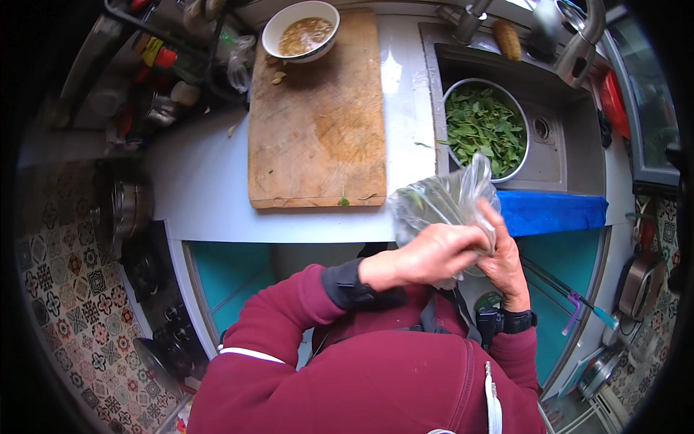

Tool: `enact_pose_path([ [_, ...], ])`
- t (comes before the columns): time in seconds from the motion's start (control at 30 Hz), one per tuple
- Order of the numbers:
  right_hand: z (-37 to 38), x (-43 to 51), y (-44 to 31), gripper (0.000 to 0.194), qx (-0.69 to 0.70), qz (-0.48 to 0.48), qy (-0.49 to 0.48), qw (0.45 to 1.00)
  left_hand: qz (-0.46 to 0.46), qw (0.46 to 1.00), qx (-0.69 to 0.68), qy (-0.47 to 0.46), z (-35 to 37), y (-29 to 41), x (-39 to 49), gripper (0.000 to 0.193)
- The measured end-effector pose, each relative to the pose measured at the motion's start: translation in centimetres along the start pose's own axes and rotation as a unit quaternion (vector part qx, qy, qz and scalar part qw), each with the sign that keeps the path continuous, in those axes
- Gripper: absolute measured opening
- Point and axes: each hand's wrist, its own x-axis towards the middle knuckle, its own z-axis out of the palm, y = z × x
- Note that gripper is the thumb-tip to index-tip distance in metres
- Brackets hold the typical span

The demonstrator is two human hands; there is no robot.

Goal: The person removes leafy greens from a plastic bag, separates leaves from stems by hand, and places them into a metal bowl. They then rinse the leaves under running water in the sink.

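Observation:
A clear plastic bag (434,203) is gathered between my hands at the counter's front edge, in front of the sink. Something green shows faintly in it or through it. My left hand (439,252) has its fingers closed on the bag. Pressed against the same gathered plastic is my right hand (503,260), its index finger pointing up and away from me. Just beyond the bag, a round metal pot (523,146) sits in the sink, heaped with green leaves (482,125). Part of the bag overlaps the pot's near rim.
A wooden cutting board (320,157) lies on the white counter (200,179), with leaf scraps near its front edge. On its far end stands a white bowl (271,40) of brown liquid. A blue cloth (553,211) covers the front edge of the sink (583,141). The faucet (577,59) overhangs the back.

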Motion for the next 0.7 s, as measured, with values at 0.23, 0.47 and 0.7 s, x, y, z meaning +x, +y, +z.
enact_pose_path([
  [0.23,-4.2,-4.5,-2.1,0.018,0.210,0.103,0.058,0.970,0.047,0.959,0.234,0.155,-6.4,-0.5,-6.1,0.034],
  [0.47,-10.6,-16.0,-5.4,0.028,-0.067,0.110,0.417,0.900,-0.156,0.847,0.476,0.180,-10.6,-5.7,-11.3,0.052],
  [0.7,-16.0,-21.3,-1.0,0.013,0.023,0.142,0.346,0.927,-0.161,0.861,0.447,0.182,-8.4,-7.4,-8.7,0.026],
])
